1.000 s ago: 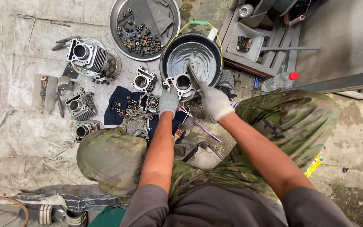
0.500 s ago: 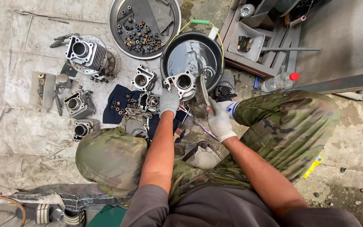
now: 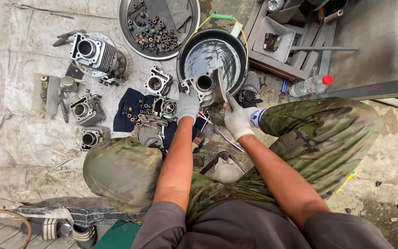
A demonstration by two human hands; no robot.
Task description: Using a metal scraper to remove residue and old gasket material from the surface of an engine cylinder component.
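Now the right hand (image 3: pixel 237 121) has come back up to the cylinder block (image 3: pixel 202 87), after it was lower and nearer to the knee half a second ago. Its gloved fingers are closed around a flat blade-like tool (image 3: pixel 220 85), and the tool's end stands against the right side of the block. The left hand (image 3: pixel 188 105) stays closed on the block's lower left edge and keeps it at the rim of the black bucket (image 3: pixel 184 59), over the liquid. So the scraping or cleaning work on the block seems to go on.
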